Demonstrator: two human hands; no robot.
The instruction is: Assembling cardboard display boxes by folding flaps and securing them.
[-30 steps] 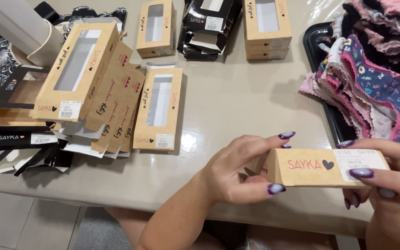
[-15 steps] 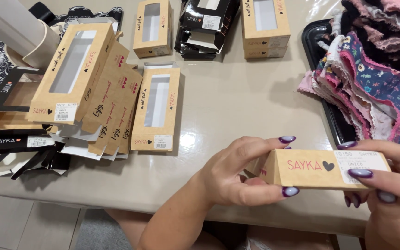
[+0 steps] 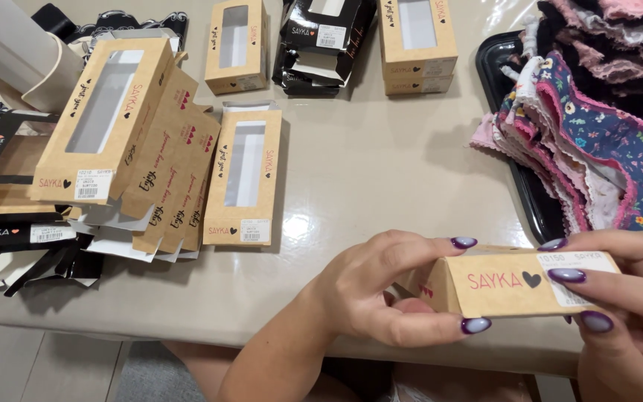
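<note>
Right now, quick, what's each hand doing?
Left hand: closed on the kraft box, gripping its left end.
Right hand: closed on the same box, at its right end.

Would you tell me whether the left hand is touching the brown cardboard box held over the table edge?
Touching. The head view shows the left hand with thumb and fingers wrapped around the end of the brown cardboard box.

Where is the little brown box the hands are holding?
In the head view the small brown box is at the lower right, above the table's near edge, gripped between the left hand and right hand.
</note>
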